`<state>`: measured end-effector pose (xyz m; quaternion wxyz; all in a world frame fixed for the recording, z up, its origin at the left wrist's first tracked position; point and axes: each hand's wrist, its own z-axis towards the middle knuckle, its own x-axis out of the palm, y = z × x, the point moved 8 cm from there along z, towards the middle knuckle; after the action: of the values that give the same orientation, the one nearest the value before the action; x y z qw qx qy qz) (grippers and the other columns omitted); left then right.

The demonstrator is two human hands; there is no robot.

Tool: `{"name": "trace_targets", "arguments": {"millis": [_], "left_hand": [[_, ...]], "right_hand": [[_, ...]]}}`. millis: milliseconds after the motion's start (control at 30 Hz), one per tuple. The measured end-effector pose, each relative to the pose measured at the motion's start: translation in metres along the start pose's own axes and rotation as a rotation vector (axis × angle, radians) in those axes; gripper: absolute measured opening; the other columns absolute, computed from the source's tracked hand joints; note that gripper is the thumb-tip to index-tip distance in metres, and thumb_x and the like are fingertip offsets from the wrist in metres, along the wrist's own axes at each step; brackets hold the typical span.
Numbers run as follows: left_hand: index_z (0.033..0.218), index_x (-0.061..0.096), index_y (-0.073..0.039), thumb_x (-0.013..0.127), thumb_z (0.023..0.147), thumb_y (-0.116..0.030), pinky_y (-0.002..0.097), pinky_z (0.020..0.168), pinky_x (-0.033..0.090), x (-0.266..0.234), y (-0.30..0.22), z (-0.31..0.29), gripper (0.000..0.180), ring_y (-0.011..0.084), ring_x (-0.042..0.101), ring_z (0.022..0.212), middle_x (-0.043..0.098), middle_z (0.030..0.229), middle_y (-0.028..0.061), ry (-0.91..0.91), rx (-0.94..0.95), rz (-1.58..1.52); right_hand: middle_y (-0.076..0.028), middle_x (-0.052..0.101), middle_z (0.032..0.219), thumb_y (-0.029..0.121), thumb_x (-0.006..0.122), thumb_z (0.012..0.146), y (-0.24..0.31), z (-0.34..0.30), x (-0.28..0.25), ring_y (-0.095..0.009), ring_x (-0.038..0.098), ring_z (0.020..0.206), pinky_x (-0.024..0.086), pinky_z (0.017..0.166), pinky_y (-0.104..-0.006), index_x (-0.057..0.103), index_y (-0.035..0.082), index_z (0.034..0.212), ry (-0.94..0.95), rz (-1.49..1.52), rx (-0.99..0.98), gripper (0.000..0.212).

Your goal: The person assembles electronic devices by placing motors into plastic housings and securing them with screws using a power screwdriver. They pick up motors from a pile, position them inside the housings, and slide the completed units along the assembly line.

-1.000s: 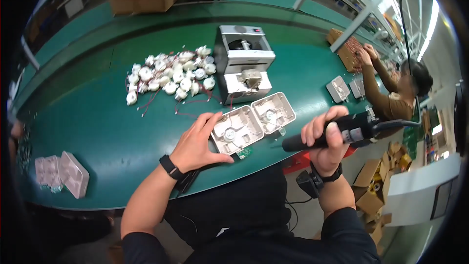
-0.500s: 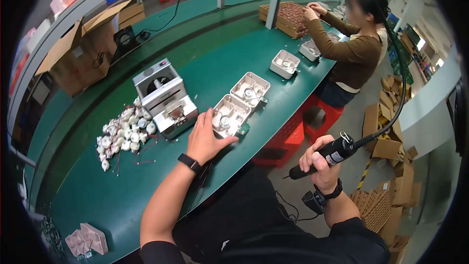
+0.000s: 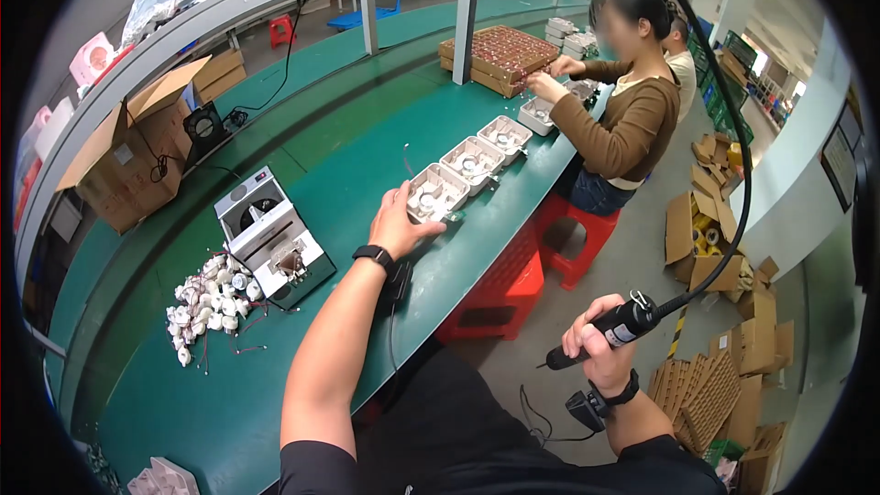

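Observation:
My left hand rests against the near corner of an open, off-white plastic housing on the green bench. Its thumb and fingers are spread along the edges, not closed round it. Past this one, two similar housings stand end to end in a row, with round and wired parts inside and small green boards at their right sides. In my right hand is a black electric screwdriver, gripped off the bench's right edge, its bit pointing left and its cable rising from the back end.
A grey machine stands left of my arm beside a pile of white, wired parts. A co-worker sits farther along, hands near a brown tray. Red stools and cardboard boxes are on the floor.
The housings under my left hand have slid away from me along the bench, closing the gap to another housing. The screwdriver stays in my right hand. The view has shifted.

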<state>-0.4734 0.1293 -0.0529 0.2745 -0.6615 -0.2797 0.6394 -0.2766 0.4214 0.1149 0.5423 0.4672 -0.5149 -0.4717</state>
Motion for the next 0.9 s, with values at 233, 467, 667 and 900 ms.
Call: {"name": "trace_targets", "arguments": {"millis": [233, 467, 667, 900], "left_hand": [[0.144, 0.041, 0.001, 0.088, 0.067, -0.050, 0.0443, 0.107, 0.044, -0.023, 0.003, -0.032, 0.104, 0.0404, 0.051, 0.127, 0.049, 0.138, 0.0252, -0.191, 0.032, 0.028], [0.124, 0.061, -0.005, 0.081, 0.082, -0.033, 0.0406, 0.087, 0.054, -0.095, -0.015, -0.196, 0.054, 0.0342, 0.066, 0.103, 0.067, 0.114, 0.0148, -0.270, 0.266, -0.190], [0.108, 0.073, -0.007, 0.077, 0.084, -0.014, 0.0352, 0.080, 0.058, -0.253, 0.067, -0.389, 0.025, 0.0258, 0.072, 0.090, 0.074, 0.101, 0.0109, -0.640, -0.069, 0.201], [0.113, 0.068, -0.007, 0.061, 0.087, -0.005, 0.0459, 0.085, 0.055, -0.399, 0.213, -0.619, 0.027, 0.0346, 0.069, 0.097, 0.071, 0.104, 0.0147, -0.771, -0.712, 0.978]], "right_hand": [[-0.007, 0.053, 0.068, 0.008, 0.058, 0.090, -0.020, 0.013, 0.033, -0.016, 0.052, 0.055, 0.049, 0.055, -0.0326, 0.045, 0.006, 0.104, 0.058, 0.036, -0.011, 0.019], [-0.002, 0.047, 0.074, 0.013, 0.053, 0.100, -0.055, 0.032, 0.082, -0.012, 0.046, 0.059, 0.042, 0.052, -0.0278, 0.048, 0.007, 0.110, 0.127, 0.254, 0.006, 0.013], [-0.003, 0.047, 0.074, 0.014, 0.050, 0.101, -0.073, 0.035, 0.139, -0.012, 0.045, 0.059, 0.041, 0.055, -0.0270, 0.048, 0.007, 0.111, 0.308, 0.342, -0.025, 0.013], [-0.004, 0.046, 0.073, 0.013, 0.051, 0.100, -0.078, 0.009, 0.191, -0.012, 0.044, 0.057, 0.041, 0.055, -0.0268, 0.046, 0.005, 0.114, 0.405, 0.350, -0.071, 0.017]]}}
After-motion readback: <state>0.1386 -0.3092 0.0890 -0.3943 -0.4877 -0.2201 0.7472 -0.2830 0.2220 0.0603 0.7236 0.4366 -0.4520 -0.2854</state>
